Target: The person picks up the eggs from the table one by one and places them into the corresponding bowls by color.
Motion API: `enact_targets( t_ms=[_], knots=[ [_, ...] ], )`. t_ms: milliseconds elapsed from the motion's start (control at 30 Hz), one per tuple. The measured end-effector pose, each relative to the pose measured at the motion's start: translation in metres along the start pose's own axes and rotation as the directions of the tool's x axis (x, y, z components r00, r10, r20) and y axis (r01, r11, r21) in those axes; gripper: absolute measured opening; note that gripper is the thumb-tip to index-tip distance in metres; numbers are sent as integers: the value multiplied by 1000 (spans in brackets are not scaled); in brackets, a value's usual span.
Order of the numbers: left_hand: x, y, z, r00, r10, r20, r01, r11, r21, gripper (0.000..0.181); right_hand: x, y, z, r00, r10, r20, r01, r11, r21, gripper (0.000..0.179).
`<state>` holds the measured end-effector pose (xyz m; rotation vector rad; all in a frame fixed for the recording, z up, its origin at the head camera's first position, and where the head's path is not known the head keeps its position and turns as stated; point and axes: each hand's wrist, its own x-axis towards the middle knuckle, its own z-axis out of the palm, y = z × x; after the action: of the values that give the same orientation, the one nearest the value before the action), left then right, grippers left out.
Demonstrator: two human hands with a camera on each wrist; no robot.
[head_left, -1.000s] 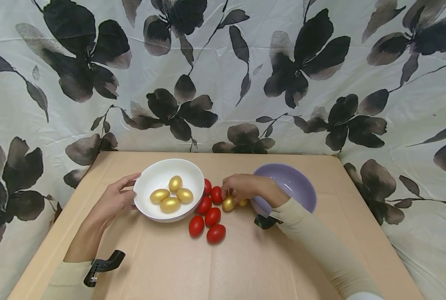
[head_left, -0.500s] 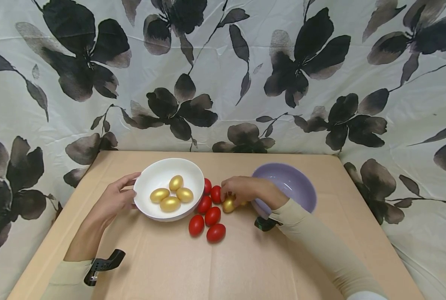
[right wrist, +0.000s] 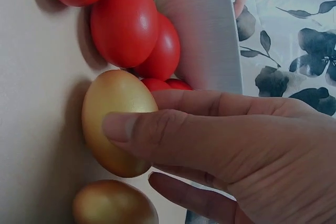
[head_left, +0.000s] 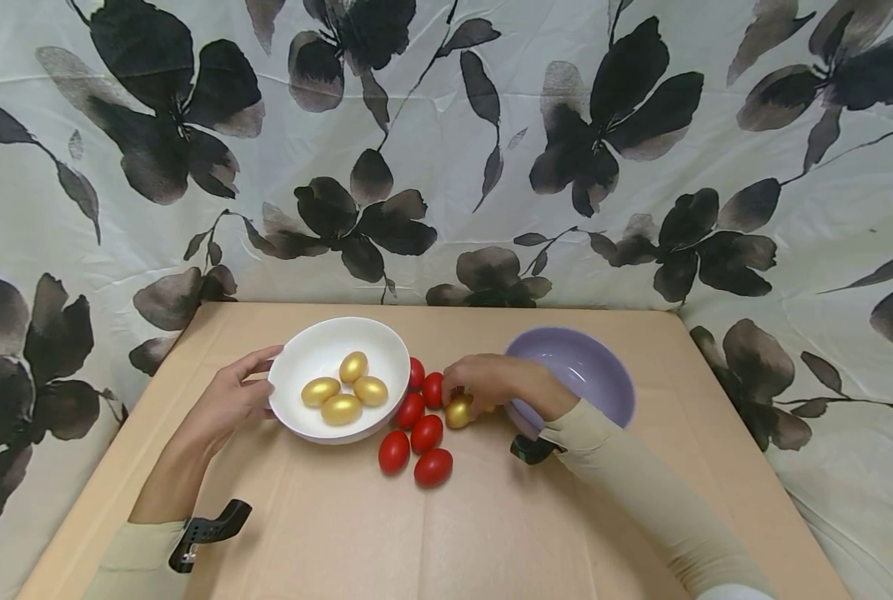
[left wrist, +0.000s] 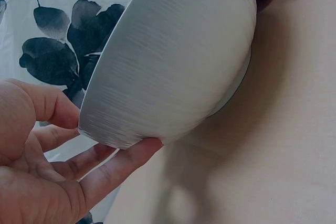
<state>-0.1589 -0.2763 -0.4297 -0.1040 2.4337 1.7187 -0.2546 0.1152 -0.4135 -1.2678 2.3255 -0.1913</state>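
Left of centre, a glossy white round bowl point(head_left: 314, 354) held four smooth golden eggs point(head_left: 341, 409) | left hand point(head_left: 232, 404) clamped thumb and fingers on its side | mid-frame, right hand point(head_left: 491, 380) pinched another golden egg point(right wrist: 107, 98) near six red eggs point(head_left: 427, 433) | right of centre, a round purple bowl point(head_left: 592, 367) stood partly behind the right forearm point(head_left: 551, 392)

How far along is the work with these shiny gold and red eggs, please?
Seemingly done: four shiny gold eggs lie in the round white bowl, which the left hand holds. In hand: the right hand pinches another gold egg. Probably left: one gold egg beside it and six shiny red eggs outside the bowl; none visible in the round purple bowl.
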Motion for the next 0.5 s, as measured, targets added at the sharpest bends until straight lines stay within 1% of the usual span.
enact_targets(
  t_ms=[133, 267, 400, 500],
  knots=[
    [0, 0, 0, 1000, 3, 0, -3, 1000, 0, 66, -2, 1, -2, 1000, -13, -12, 13, 1000, 3, 28],
    [0, 0, 0, 1000, 5, 1, -5, 1000, -1, 66, -4, 3, -6, 997, -63, -34, 63, 998, 17, 28],
    [1, 0, 0, 1000, 4, 2, -4, 1000, -1, 66, -6, 3, -11, 995, -90, -41, 93, 993, 76, 29],
    [1, 0, 0, 1000, 1, 3, -1, 1000, 0, 66, -7, 2, -15, 997, -76, -35, 79, 991, 112, 32]
  ],
)
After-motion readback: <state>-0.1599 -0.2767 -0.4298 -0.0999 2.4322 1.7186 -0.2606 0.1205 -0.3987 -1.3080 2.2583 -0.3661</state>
